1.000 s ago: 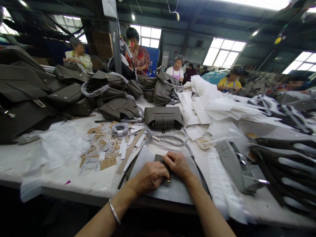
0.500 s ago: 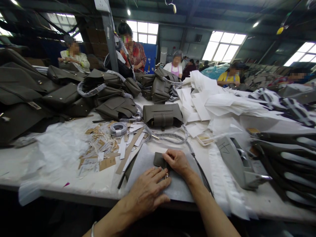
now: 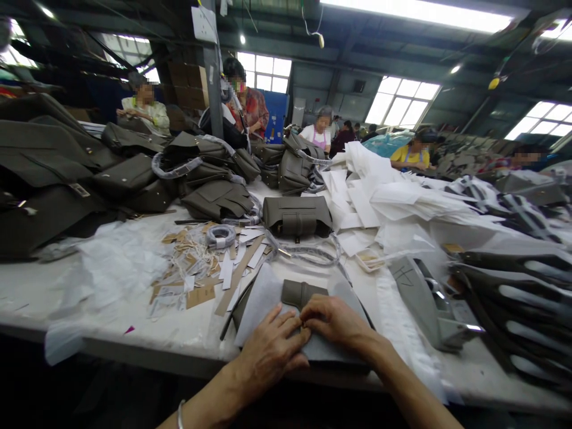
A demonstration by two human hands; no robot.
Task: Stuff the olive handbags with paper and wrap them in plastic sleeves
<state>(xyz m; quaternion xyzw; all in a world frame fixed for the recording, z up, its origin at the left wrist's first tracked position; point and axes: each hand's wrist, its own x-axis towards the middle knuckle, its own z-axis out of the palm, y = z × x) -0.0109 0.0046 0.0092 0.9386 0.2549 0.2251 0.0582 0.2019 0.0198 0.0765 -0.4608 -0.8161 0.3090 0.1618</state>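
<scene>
My left hand (image 3: 270, 351) and my right hand (image 3: 336, 320) meet at the near table edge on a grey sheet (image 3: 263, 298). Their fingertips pinch together over the near end of a small olive leather piece (image 3: 300, 292) that lies on the sheet. A tiny metal fitting seems to be between the fingers, too small to make out. A silver bangle circles my left wrist. A finished olive handbag (image 3: 297, 217) stands behind the sheet.
Cardboard tags and string (image 3: 196, 268) lie scattered left of the sheet beside a tape roll (image 3: 220, 236). Olive bags (image 3: 67, 173) are piled at the left, white paper (image 3: 393, 196) at the right, dark straps (image 3: 513, 298) at the far right. Several other people work at the back.
Both hands slid toward me along the leather piece, which now shows more of its far end. My left hand moved in from lying flat to meet the right fingertips.
</scene>
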